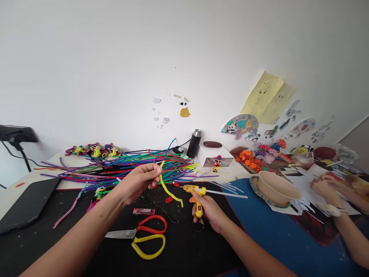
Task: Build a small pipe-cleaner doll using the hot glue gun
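Between the thumb and fingers of my left hand (144, 179) is a yellow pipe cleaner (167, 187), bent and hanging down to the right. My right hand (210, 213) grips a yellow hot glue gun (198, 206) by its handle; the nozzle points left toward the pipe cleaner, apart from it. A clear glue stick (227, 194) juts from the gun's back. Below the hands, scissors (144, 234) with one red and one yellow handle lie on the black mat (187, 254). A pink lighter (143, 211) and a small red piece (168, 199) lie nearby.
Many coloured pipe cleaners (115, 169) spread along the back, with small figures (96, 151) behind. A black thermos (194, 144) stands by a white box (220, 156). At right are glue sticks (230, 187), a bowl (278, 188) and another person's hands (328, 188).
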Tool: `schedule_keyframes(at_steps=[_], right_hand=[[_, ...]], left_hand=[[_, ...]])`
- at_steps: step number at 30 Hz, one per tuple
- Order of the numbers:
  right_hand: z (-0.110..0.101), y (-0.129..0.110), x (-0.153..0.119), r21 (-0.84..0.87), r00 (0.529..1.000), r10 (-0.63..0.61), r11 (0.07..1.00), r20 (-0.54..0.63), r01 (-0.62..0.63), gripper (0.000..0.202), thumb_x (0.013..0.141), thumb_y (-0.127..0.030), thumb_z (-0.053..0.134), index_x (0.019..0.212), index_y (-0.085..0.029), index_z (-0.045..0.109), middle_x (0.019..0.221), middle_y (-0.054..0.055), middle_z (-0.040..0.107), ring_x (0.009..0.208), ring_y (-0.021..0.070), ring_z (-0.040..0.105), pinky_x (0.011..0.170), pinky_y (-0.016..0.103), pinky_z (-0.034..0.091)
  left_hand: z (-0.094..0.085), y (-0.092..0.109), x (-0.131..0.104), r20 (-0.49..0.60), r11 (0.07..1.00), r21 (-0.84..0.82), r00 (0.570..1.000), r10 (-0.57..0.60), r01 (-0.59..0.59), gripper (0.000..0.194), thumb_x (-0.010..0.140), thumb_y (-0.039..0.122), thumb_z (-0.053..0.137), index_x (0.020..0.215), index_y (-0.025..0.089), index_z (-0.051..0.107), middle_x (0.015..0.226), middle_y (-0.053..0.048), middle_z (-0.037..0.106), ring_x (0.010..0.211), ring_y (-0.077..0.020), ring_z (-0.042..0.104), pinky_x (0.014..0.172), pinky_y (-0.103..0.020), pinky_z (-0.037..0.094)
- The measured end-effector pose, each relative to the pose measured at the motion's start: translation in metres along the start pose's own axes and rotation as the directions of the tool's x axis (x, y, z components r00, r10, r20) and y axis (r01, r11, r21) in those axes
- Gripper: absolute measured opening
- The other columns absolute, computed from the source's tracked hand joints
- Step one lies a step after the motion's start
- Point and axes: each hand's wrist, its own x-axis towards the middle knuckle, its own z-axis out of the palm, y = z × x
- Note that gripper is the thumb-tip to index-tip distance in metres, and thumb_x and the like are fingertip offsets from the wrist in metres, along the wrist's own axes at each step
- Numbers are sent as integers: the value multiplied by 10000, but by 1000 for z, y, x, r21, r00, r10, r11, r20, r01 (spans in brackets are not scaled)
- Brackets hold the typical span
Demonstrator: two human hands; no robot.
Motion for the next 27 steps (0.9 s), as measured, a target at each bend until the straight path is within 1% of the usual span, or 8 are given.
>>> schedule_keyframes(at_steps=[6,11,13,15,16,18,22,27], right_hand=[[-12,-3,0,-225,985,136,968,109,-109,474,1031,-613,498,1008,-155,616,702,61,745,483,163,718,326,177,310],[-23,-8,-1,-498,986,159,860,52,-113,496,1047,-617,423,905,-178,606,635,41,708,409,137,641,347,192,283],[-27,-9,-6,-651,997,75,756,-20,-70,492,1038,-601,443,820,-190,605,547,11,639,388,134,581,386,212,293],[-29,-11,-12,-769,988,-146,637,-57,50,470,1018,-564,497,741,-198,599,526,-4,583,428,136,543,445,234,313],[-28,-12,-15,-797,960,-275,589,-46,131,460,1008,-543,522,712,-199,596,544,-4,573,467,140,537,476,243,321],[-20,-16,-20,-769,893,-450,577,-16,277,451,995,-529,549,688,-202,590,597,4,576,544,152,540,513,252,329],[17,-27,-18,-474,886,-463,774,26,419,351,972,-532,608,869,-205,684,609,-16,576,532,150,532,532,256,384],[65,-38,-4,-271,798,-600,760,57,591,294,931,-498,704,980,-209,719,698,-7,595,617,152,523,585,266,403]], left_hand=[[8,-4,-2,32,999,33,999,-35,34,455,616,491,981,703,159,681,646,-4,648,547,-92,503,538,-214,376],[10,-2,-3,23,998,54,999,-43,41,486,578,506,993,698,158,676,651,-7,659,557,-90,506,534,-208,364],[11,-1,-3,22,997,67,999,-36,34,486,572,508,992,701,159,679,651,-9,664,561,-92,506,530,-209,357],[12,-1,-4,25,996,87,999,-27,24,482,577,513,985,709,162,683,653,-11,670,567,-97,511,531,-213,356],[13,-1,-4,27,995,99,999,-22,19,479,579,516,981,713,164,684,652,-12,673,567,-100,513,533,-216,357],[15,-2,-5,31,992,127,999,-12,8,471,589,521,970,716,169,684,652,-14,678,565,-106,513,535,-225,358],[20,-6,-6,30,981,193,999,16,-21,455,617,538,944,713,173,689,652,-22,686,562,-116,510,538,-238,356],[22,-10,-5,10,960,264,996,91,-90,393,634,493,935,710,183,706,642,-14,681,574,-128,520,576,-255,396]])
